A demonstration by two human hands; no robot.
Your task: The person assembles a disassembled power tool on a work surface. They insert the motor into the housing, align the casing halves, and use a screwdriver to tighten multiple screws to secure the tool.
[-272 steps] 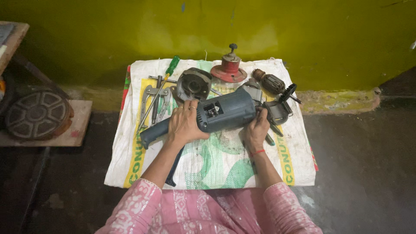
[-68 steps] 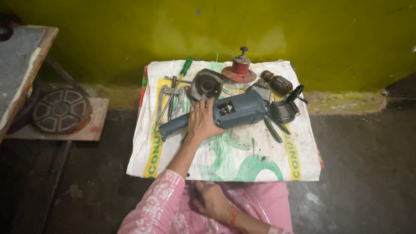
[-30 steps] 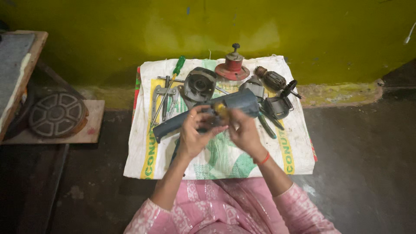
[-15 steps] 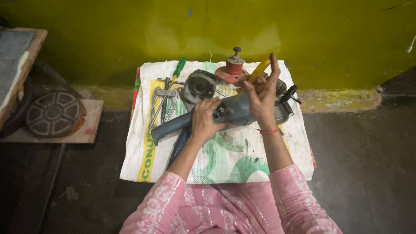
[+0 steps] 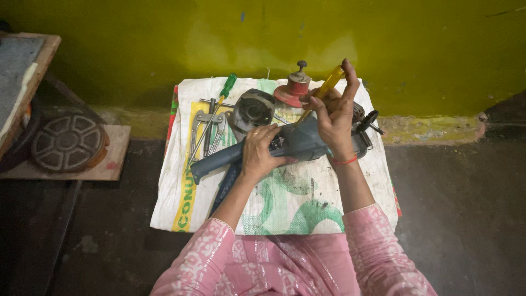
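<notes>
A white woven sack (image 5: 329, 203) covers the floor at frame centre. On it lies a blue-grey angle grinder (image 5: 296, 145), gripped by the left hand (image 5: 258, 152). The right hand (image 5: 334, 118), fingers raised, pinches a yellow-handled screwdriver (image 5: 327, 87) just above.

Floor-level repair workshop (tools (image 5: 211, 129) on sack (image 5: 285, 203))

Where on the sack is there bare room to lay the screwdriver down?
The near half of the sack is bare, between the angle grinder and the person's lap. The far edge is crowded: pullers, green screwdriver, round housing, red cup part.
</notes>
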